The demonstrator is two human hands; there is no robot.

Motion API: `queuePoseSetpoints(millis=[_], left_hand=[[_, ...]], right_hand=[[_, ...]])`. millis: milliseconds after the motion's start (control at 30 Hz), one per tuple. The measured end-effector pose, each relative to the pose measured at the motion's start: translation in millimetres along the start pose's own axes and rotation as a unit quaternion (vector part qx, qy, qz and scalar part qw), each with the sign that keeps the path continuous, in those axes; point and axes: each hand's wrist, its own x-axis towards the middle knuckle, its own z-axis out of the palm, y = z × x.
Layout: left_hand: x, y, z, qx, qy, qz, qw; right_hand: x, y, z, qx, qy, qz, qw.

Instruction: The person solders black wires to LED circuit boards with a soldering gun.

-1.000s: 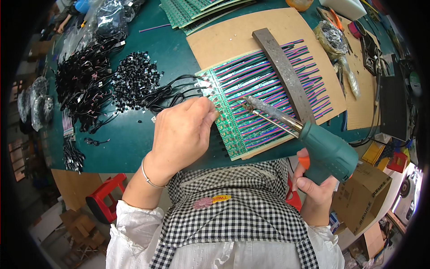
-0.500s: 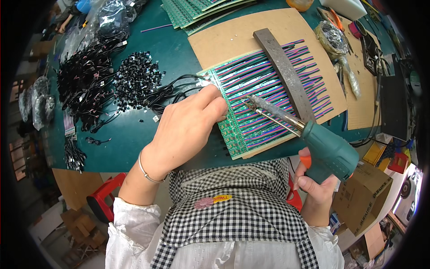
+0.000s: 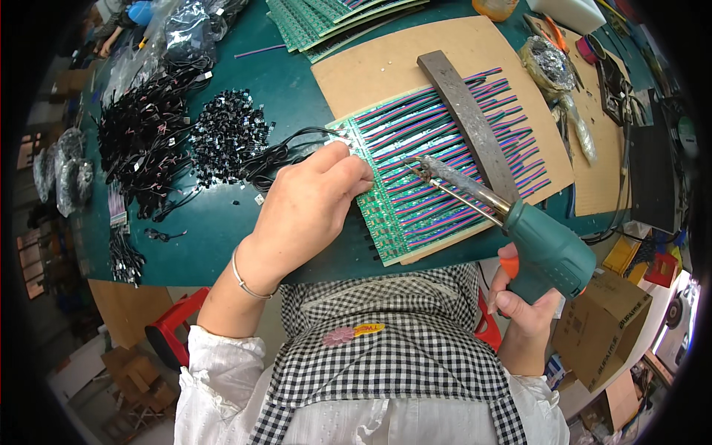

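A green soldering gun (image 3: 549, 248) with an orange trigger is gripped in my right hand (image 3: 528, 310). Its tip hangs over a panel of green circuit boards (image 3: 382, 222), above rows of red, blue and black wires (image 3: 434, 219). Across those wires lies a dark metal bar (image 3: 471, 122). My left hand (image 3: 304, 208) is closed in a pinch at the panel's left edge; whatever its fingertips hold is hidden. Just beyond that hand, black cables (image 3: 297, 141) reach the panel's upper left corner.
Under the panel is a brown board (image 3: 393, 52) on the green table (image 3: 185, 252). To the left lie a heap of small black connectors (image 3: 230, 137) and bundled black cables (image 3: 141, 126). More circuit panels (image 3: 311, 22) are stacked at the back. A foil-wrapped coil (image 3: 547, 63) stands right.
My left hand has shifted very slightly, its fingers still pinched at the panel's edge. The soldering gun has moved a touch right and down. The rest looks the same.
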Motion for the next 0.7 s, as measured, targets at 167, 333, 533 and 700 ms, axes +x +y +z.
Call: queuePoseSetpoints(millis=[167, 333, 533, 700], left_hand=[[1.4, -5.1, -4.0, 0.038, -0.021, 0.053, 0.998], [3.6, 0.6, 3.7, 0.053, -0.009, 0.031, 0.998], [-6.2, -0.7, 16.6, 0.071, 0.053, 0.051, 0.995], [-11.1, -3.7, 15.4, 0.054, 0.074, 0.082, 0.992]], right_hand=[[-0.5, 2.4, -4.2, -0.008, -0.015, -0.001, 1.0], [-0.1, 1.9, -0.4, 0.006, 0.001, -0.008, 1.0], [-4.1, -1.8, 1.5, 0.008, -0.006, 0.001, 1.0], [-3.2, -2.1, 1.8, -0.005, -0.018, -0.009, 1.0]])
